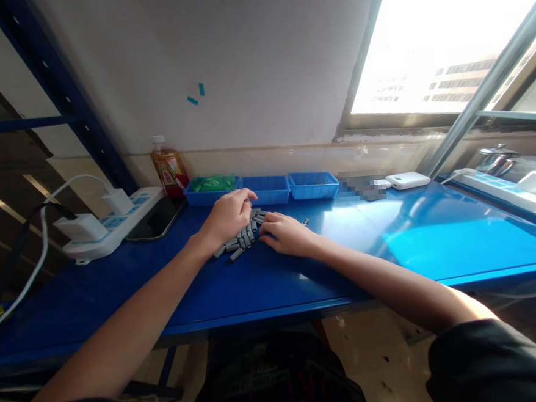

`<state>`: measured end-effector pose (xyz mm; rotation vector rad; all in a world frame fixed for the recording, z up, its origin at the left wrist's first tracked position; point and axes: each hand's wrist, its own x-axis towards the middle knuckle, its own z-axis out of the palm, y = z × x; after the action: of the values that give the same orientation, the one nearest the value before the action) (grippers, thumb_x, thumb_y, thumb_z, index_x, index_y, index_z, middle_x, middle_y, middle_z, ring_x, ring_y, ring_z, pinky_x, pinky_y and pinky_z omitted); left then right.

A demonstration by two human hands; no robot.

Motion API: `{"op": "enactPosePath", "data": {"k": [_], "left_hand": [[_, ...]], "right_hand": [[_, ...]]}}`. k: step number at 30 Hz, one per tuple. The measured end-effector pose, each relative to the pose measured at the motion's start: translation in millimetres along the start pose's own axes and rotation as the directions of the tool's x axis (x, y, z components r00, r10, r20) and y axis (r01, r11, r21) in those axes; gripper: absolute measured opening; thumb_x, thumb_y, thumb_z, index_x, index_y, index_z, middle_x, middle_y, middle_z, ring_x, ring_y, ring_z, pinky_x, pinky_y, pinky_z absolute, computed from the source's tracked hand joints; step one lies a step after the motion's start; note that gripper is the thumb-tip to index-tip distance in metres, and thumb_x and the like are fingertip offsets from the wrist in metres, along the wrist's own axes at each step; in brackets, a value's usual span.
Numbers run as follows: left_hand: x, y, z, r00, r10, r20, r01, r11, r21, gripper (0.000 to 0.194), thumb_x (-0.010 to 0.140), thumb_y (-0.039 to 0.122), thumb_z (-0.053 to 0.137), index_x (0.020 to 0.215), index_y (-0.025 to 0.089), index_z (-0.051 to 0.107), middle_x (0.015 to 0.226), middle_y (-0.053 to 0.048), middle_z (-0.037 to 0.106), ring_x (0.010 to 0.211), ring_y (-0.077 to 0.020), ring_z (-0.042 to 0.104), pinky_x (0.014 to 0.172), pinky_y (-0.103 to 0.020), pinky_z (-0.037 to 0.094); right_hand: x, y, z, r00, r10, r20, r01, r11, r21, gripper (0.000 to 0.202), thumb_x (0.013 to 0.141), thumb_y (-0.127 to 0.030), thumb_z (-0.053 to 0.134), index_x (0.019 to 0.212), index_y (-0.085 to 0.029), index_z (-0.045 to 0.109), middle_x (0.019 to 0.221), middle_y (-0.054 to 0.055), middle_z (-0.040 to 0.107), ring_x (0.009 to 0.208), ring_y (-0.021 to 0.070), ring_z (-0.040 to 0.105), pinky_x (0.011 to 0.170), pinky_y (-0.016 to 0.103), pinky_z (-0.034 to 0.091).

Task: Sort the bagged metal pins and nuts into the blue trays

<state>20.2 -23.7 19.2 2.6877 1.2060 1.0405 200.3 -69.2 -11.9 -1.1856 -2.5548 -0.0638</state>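
Note:
A loose pile of small grey cylindrical pieces (244, 239) lies on the blue table between my two hands. My left hand (229, 217) is over the pile's upper left side, its fingers bent together; whatever they pinch is hidden. At the right edge of the pile is my right hand (287, 233), with curled fingers and the thumb close to the grey pieces. What it holds, if anything, cannot be made out. Just right of that hand, a small metallic piece (305, 222) lies on the table.
Along the wall stand three blue bins: one with green plastic (189, 199), a middle bin (268, 197) and a right bin (314, 191) with small contents. Leftward are a bottle (169, 168), a phone (156, 219) and a power strip (114, 227). A white box (408, 181) is right.

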Motion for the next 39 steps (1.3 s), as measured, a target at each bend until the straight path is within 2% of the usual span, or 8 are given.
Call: {"op": "enactPosePath", "data": {"k": [8,15,19,22,25,29,34,39], "left_hand": [[-5,8,11.8,0.988,0.062,0.143,-0.060,0.998,-0.018,0.026,0.088,0.020,0.042,0.102,0.019,0.063,0.098,-0.006,0.070,0.089,-0.0214,0.066,0.080,-0.031,0.050],[-11,19,12.9,0.979,0.086,0.186,-0.076,0.995,-0.061,0.025,0.090,0.022,0.044,0.110,0.019,0.060,0.094,-0.005,0.069,0.088,-0.0204,0.066,0.080,-0.030,0.050],[-17,42,22.8,0.976,0.115,0.185,-0.091,0.987,-0.132,0.031,0.091,0.028,0.049,0.119,0.016,0.054,0.104,-0.009,0.066,0.101,-0.0233,0.062,0.090,-0.035,0.048],[-25,64,30.8,0.956,0.178,0.235,-0.147,0.979,-0.144,0.040,0.092,0.034,0.050,0.126,0.013,0.049,0.124,-0.014,0.058,0.117,-0.0259,0.053,0.102,-0.040,0.041],[-41,72,29.3,0.904,0.248,0.347,-0.228,0.969,-0.097,0.052,0.091,0.040,0.051,0.134,0.012,0.044,0.137,-0.017,0.050,0.128,-0.0291,0.043,0.105,-0.044,0.038],[-64,46,14.8,0.934,0.158,0.319,-0.210,0.968,0.136,0.055,0.091,0.046,0.047,0.140,0.021,0.041,0.148,-0.013,0.041,0.140,-0.0331,0.026,0.112,-0.060,0.017],[-57,3,11.1,0.931,-0.195,0.308,0.096,0.947,0.308,0.069,0.088,0.065,0.039,0.146,0.029,0.031,0.155,-0.013,0.027,0.143,-0.0402,0.014,0.102,-0.074,0.016],[-24,-10,29.9,0.918,-0.200,0.343,0.092,0.947,0.307,0.062,0.088,0.064,0.039,0.137,0.027,0.045,0.148,-0.015,0.040,0.135,-0.0368,0.034,0.105,-0.070,0.018]], "right_hand": [[4,15,2,0.986,0.166,0.003,-0.165,0.983,-0.081,0.024,0.090,-0.029,0.056,0.104,-0.011,0.063,0.096,0.012,0.064,0.092,0.0228,0.058,0.084,0.032,0.042],[4,35,-15,0.991,0.041,-0.127,-0.046,0.998,-0.038,0.015,0.089,-0.018,0.053,0.092,-0.015,0.068,0.091,0.010,0.064,0.087,0.0217,0.058,0.082,0.031,0.043],[7,80,-44,0.876,0.190,-0.443,-0.226,0.974,-0.030,0.024,0.093,-0.026,0.049,0.104,-0.016,0.067,0.102,0.012,0.064,0.099,0.0243,0.056,0.092,0.035,0.042],[-2,103,-55,0.787,0.409,-0.462,-0.438,0.897,0.048,0.040,0.091,-0.038,0.053,0.118,-0.011,0.061,0.110,0.016,0.063,0.104,0.0286,0.057,0.094,0.041,0.043],[-30,97,-53,0.855,0.419,-0.305,-0.392,0.908,0.150,0.053,0.091,-0.049,0.050,0.130,-0.013,0.052,0.118,0.016,0.061,0.110,0.0279,0.057,0.094,0.042,0.044],[-72,66,-35,0.991,0.135,-0.007,-0.133,0.983,0.126,0.088,0.077,-0.064,0.061,0.148,-0.023,0.027,0.146,0.014,0.037,0.132,0.0324,0.038,0.102,0.047,0.039],[-59,53,-11,0.996,0.090,-0.030,-0.087,0.993,0.075,0.045,0.088,-0.050,0.055,0.119,-0.017,0.057,0.113,0.013,0.058,0.107,0.0270,0.052,0.091,0.040,0.044],[-9,55,4,0.993,0.084,-0.083,-0.081,0.996,0.037,0.015,0.087,-0.031,0.057,0.082,-0.017,0.058,0.082,0.006,0.058,0.079,0.0186,0.054,0.072,0.028,0.041]]}}
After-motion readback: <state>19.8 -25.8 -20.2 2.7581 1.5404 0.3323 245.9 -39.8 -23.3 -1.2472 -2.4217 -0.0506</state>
